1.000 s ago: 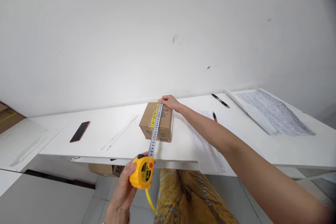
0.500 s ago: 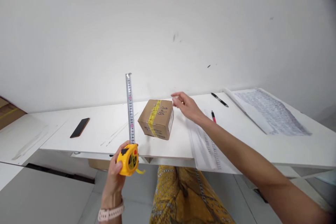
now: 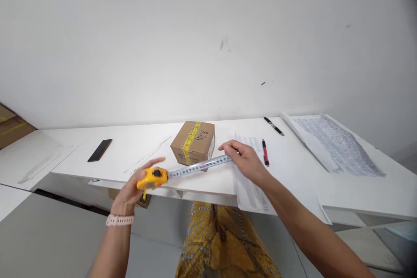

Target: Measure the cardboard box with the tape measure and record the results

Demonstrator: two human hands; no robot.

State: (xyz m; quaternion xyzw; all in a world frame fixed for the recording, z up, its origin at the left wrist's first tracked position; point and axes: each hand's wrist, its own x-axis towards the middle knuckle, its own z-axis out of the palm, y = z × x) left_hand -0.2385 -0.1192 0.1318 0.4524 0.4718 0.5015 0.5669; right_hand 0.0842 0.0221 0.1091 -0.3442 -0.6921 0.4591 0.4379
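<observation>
My left hand (image 3: 137,180) is closed around the yellow case of a tape measure (image 3: 153,177), its index finger stretched out over the top. The silver blade (image 3: 198,167) runs out to the right, rising slightly, in front of a small cardboard box (image 3: 193,140). At the blade's far end, my right hand (image 3: 243,160) pinches the tip between thumb and fingers. The box has yellow tape across its top and dark handwriting; the blade covers part of its lower front. A pink watch band circles my left wrist.
A phone (image 3: 100,150) lies left on the white desk (image 3: 130,139). Printed sheets (image 3: 250,191), a red pen (image 3: 265,153) and a black pen (image 3: 273,126) are to the right. Farther right lies a densely written sheet (image 3: 339,145). Another cardboard box (image 3: 14,128) stands far left, against the wall.
The blade has swung from pointing up and away to lying sideways in front of the box. My right hand has come down from beside the box and now grips the blade's end.
</observation>
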